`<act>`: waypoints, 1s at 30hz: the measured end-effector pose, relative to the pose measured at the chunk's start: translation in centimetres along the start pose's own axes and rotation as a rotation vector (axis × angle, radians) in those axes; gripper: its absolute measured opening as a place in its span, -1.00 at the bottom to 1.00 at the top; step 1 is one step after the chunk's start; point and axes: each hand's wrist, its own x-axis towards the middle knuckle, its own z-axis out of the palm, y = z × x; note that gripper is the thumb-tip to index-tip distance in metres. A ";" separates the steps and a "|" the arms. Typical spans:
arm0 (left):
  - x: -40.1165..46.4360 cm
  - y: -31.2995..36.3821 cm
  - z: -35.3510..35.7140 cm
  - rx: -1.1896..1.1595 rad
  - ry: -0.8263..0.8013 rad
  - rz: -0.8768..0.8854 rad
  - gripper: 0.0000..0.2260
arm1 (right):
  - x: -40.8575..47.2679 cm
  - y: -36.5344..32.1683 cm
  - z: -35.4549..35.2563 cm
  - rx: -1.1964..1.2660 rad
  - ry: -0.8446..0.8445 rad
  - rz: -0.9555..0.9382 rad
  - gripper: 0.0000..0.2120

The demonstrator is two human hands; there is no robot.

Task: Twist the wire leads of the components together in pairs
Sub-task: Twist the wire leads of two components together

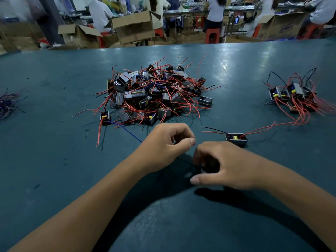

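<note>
Two hands meet low at the middle of the view, and between them a thin dark wire [185, 161] runs slantwise. The left hand [163, 146] has its fingers [189, 141] curled, thumb against forefinger in a pinch; a fine lead seems to be nipped there, though it is too slight to see plainly. The right hand [223, 166] curls over something dark beneath its palm, probably one of the small parts, with the thumb stretched out flat toward 9 o'clock. What it grips I cannot tell for sure.

By my judgement the twisting of one pair of leads is under way. The next move calls for rolling the pinched ends between thumb and forefinger while the other hand keeps the part from turning, then setting it aside.

Going from 9 o'clock across: a loose bundle of dark and purplish wires [9, 104] lies at the far left edge. At 12 o'clock sits the big heap of small boxed parts [154, 93] with red leads sprawling, and one single part with a blue lead [105, 118] just at its near left. Toward 2 o'clock of the hands rests a lone part [236, 140] with red and black leads, and farther, at 3 o'clock, a smaller cluster of parts [294, 95], perhaps those already done.

The bench [54, 160] is dull blue-green, scuffed and faintly shiny. Beyond it are open cardboard boxes [134, 28], red stools [212, 34] and seated workers with their backs turned.
</note>
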 end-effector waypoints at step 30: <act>0.1 -0.3 0.1 0.146 -0.123 0.000 -0.93 | 0.1 2.2 -2.3 0.014 0.177 -0.153 -0.88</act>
